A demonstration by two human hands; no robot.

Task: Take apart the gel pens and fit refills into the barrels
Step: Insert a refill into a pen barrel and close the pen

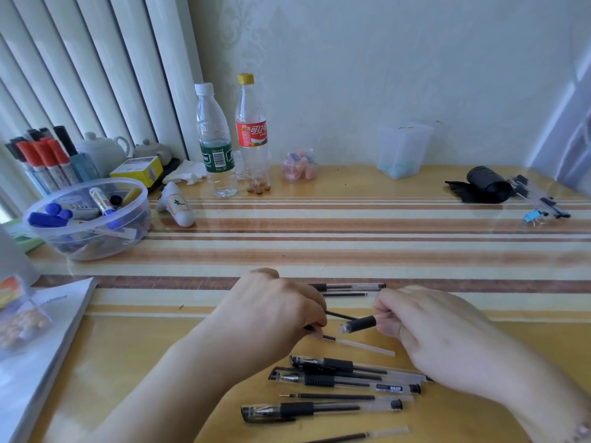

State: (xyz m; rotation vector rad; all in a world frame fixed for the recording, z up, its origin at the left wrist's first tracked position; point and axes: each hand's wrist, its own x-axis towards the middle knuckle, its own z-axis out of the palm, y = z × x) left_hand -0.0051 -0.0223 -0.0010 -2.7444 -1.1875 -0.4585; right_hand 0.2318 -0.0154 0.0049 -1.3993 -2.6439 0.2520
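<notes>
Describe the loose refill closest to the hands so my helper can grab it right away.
Start at the left hand at the near middle of the striped table. Just beneath its fingertips lies a refill, angled down to the right. Unlike the capped pens below, it is a bare thin tube, mostly clear.

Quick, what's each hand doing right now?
Left hand: closed, pinching a thin black refill.
Right hand: closed around a pen barrel with a black grip.

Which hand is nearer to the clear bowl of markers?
Left. The left hand is at the table's middle, toward the bowl's side; the right hand is farther off, beyond the left, holding a barrel.
</notes>
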